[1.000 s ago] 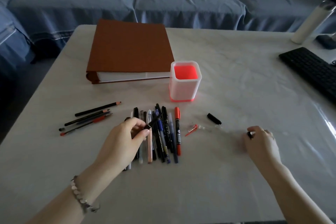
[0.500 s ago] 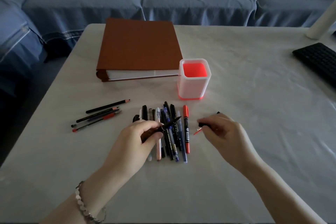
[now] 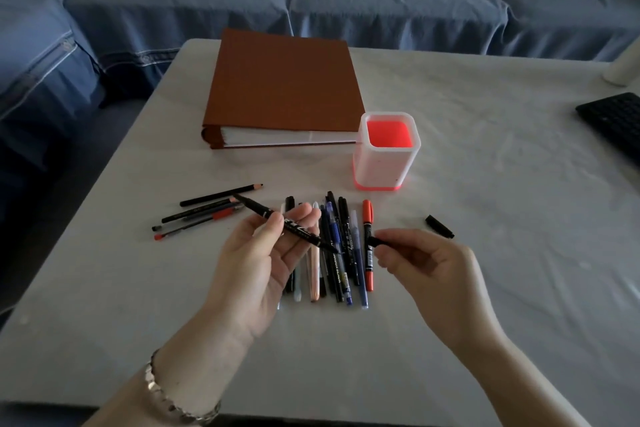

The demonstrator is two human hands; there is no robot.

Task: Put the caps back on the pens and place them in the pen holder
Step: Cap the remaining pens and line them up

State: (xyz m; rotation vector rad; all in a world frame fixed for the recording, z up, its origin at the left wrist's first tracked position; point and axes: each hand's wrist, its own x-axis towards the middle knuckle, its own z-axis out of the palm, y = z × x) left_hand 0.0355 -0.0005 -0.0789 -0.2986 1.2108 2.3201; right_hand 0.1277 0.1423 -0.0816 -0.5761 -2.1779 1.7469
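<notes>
The left hand (image 3: 263, 260) is palm up over the table (image 3: 485, 218), with its thumb and fingers curled round a black pen (image 3: 298, 228). The pen tilts, and its bare tip points at the right hand (image 3: 426, 267). That hand pinches a small black cap (image 3: 375, 241) in its fingertips. The cap is near the tip but not touching it. Both hands float over a row of pens (image 3: 341, 263) lying side by side. The pen holder (image 3: 386, 163) stands upright just behind the row, with its open top free. A brown binder (image 3: 284, 87) lies close on its left. A spare cap (image 3: 439, 226) lies alone to the right, with bare table around it. Some pencils (image 3: 207, 211) lie near the table's left edge, and a keyboard (image 3: 616, 121) is at the right edge.
</notes>
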